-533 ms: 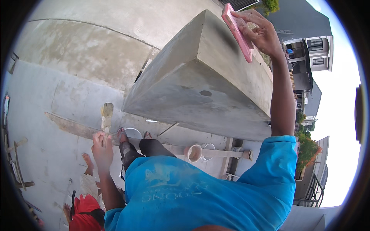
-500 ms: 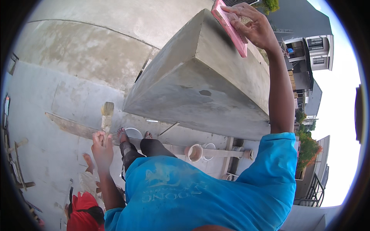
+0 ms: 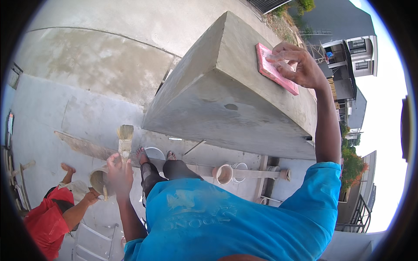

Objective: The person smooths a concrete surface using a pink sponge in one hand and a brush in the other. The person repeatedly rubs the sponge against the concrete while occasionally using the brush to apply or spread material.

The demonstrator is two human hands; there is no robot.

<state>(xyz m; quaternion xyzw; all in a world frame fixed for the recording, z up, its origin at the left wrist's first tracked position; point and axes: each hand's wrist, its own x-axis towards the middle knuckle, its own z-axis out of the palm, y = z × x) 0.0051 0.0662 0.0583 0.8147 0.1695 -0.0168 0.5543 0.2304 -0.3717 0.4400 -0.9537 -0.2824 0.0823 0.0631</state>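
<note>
My right hand (image 3: 302,65) is closed on a pink plastering float (image 3: 276,71), whose flat face rests against the top of a grey cement-plastered wall (image 3: 209,95) with sharp edges. A small dark patch marks the wall's near face. Lower and to the left, my left hand (image 3: 120,176) grips the handle of a paintbrush (image 3: 125,141), bristles up and apart from the wall. Both its ferrule and handle are crusted with pale cement.
A co-worker in a red shirt (image 3: 52,217) bends at lower left, one hand at a bucket (image 3: 99,182). A long board (image 3: 82,147) extends beneath me. Another bucket (image 3: 224,174) stands on a plank (image 3: 257,173). A ladder (image 3: 93,239) shows at the bottom.
My right hand and the float have moved down and to the right along the wall top. The brush is slightly lower. The co-worker has moved left, and their bucket has come into view.
</note>
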